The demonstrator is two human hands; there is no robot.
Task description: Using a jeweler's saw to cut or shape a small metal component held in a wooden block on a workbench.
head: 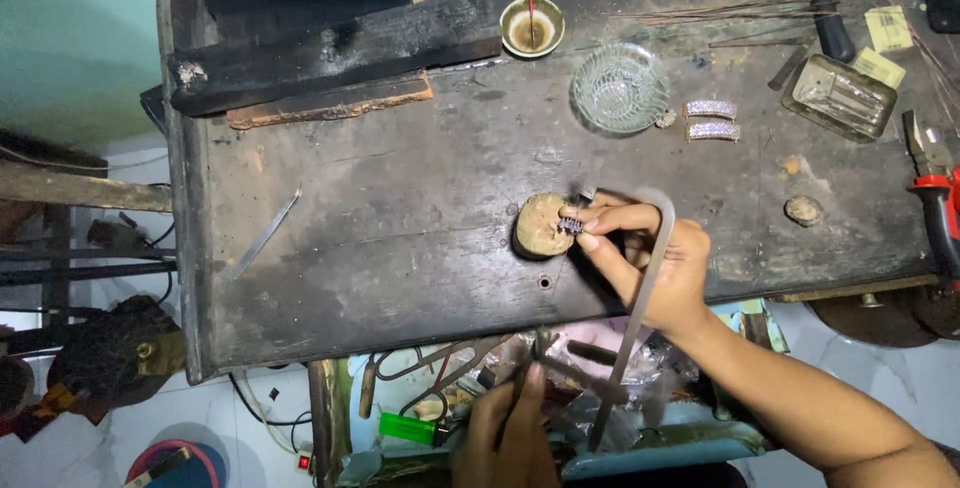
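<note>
Nearest the lens, the left hand [505, 438] sits below the tabletop's [400, 218] near edge, closed on a thin tool [527, 373] over a cluttered tray. Up on the tabletop, the right hand [650, 258] pinches a small studded piece [571, 225] against a round block [541, 225] by the near edge. That piece lies left of the grip, at the fingertips, its long axis running roughly left-right. A saw frame [640, 298] hangs from this hand.

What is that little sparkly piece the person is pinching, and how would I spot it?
Start at the dark wooden workbench and find the round tan block near its front edge. The small jewelled piece sits on that block's right side, pinched by the right hand. Unlike the two longer jewelled bars lying loose beside the glass dish, it is short and held.
</note>
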